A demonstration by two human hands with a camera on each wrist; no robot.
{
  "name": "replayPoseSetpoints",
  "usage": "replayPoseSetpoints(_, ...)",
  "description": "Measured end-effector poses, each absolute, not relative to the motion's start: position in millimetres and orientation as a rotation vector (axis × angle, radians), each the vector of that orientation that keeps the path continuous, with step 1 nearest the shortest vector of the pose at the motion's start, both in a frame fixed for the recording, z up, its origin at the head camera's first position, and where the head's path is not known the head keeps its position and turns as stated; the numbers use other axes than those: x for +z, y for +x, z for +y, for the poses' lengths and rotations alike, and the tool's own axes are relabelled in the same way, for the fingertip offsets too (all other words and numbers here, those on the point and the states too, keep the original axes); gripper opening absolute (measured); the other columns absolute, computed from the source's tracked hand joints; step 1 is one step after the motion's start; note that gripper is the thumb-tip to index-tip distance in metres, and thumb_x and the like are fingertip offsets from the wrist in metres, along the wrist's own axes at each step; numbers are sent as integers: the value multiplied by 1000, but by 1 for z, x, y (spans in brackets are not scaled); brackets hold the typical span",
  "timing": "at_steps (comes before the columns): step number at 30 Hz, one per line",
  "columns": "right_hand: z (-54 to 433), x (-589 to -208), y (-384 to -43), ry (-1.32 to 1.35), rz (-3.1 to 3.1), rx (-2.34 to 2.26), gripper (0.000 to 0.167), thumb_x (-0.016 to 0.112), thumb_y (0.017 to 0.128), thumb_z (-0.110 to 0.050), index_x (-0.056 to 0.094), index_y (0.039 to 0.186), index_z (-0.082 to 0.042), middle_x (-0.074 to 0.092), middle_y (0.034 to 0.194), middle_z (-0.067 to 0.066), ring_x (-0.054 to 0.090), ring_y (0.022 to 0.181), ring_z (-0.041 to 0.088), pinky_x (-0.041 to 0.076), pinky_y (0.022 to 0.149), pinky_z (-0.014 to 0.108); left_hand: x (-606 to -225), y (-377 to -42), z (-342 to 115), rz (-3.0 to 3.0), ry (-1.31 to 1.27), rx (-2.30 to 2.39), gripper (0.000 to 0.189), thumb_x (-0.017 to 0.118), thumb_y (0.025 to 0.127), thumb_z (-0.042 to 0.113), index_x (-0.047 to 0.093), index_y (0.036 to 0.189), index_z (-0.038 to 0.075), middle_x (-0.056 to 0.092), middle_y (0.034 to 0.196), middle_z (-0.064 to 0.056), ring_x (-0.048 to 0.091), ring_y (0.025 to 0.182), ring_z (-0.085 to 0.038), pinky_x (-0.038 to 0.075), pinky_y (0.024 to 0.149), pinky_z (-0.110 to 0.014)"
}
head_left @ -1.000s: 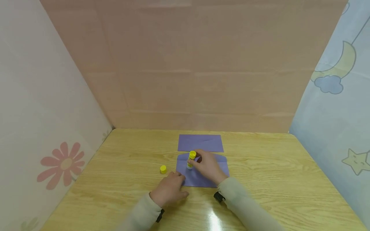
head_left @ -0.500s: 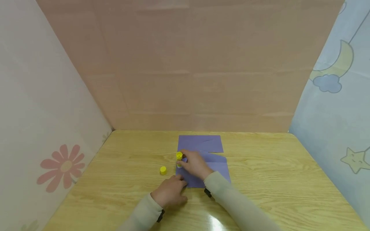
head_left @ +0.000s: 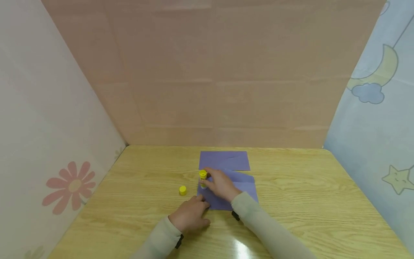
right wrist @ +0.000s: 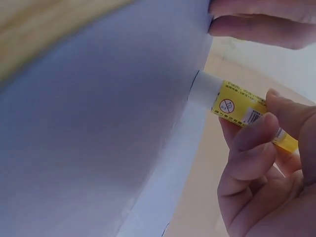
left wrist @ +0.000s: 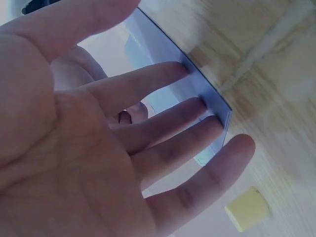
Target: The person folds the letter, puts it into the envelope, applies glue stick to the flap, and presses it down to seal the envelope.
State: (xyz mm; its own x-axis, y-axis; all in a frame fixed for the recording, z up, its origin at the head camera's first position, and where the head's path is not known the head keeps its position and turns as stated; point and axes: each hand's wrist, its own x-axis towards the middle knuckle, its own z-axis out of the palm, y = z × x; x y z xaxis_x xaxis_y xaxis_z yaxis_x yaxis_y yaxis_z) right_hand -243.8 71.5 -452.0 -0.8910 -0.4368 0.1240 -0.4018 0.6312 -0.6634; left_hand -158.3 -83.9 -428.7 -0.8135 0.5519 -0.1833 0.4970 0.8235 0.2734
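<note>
My right hand (head_left: 221,184) pinches a yellow glue stick (head_left: 203,175) between thumb and fingers. In the right wrist view the white end of the glue stick (right wrist: 205,90) points down onto the purple envelope (head_left: 246,190), near the left end of its raised flap. My left hand (head_left: 191,214) rests at the envelope's near left corner. The left wrist view shows its nearly straight fingers (left wrist: 158,126) spread, several tips touching the paper. A yellow cap (head_left: 182,190) stands on the table left of the envelope. Part of the envelope is hidden under my right hand.
Just behind the envelope lies another flat purple paper piece (head_left: 223,160), perhaps a second envelope. The wooden table (head_left: 300,194) ends at a plain backdrop (head_left: 213,90). Patterned side panels stand at left and right.
My right hand has moved the glue stick leftward across the envelope, then slightly back to the right. The left hand has stayed nearly in place.
</note>
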Motion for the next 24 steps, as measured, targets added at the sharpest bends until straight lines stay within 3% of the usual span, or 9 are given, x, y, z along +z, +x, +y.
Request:
replayPoseSetpoints(11, 84, -452, -238, -764, 2805, -1124, 17, 69, 96, -25, 63, 110, -18, 71, 107, 5, 67, 97, 22, 53, 78, 40, -429, -158, -82, 2756, 817, 303, 47, 79, 83, 32, 71, 121, 4, 60, 105, -2, 51, 86, -13, 47, 71, -27)
replayPoseSetpoints(17, 88, -452, -235, -771, 2831, -1118, 17, 70, 95, -26, 63, 110, -21, 71, 106, 4, 67, 94, 20, 53, 74, 37, -430, -156, -83, 2764, 851, 325, 48, 78, 83, 32, 71, 120, 3, 59, 105, -3, 50, 86, -13, 47, 72, -27)
replayPoseSetpoints(24, 89, -451, -233, -772, 2868, -1125, 23, 72, 94, -26, 64, 114, -18, 72, 106, 5, 64, 78, 12, 51, 66, 31, -432, -153, -83, 2794, 868, 283, 54, 78, 82, 34, 68, 125, 4, 61, 117, -9, 57, 102, -23, 53, 80, -35)
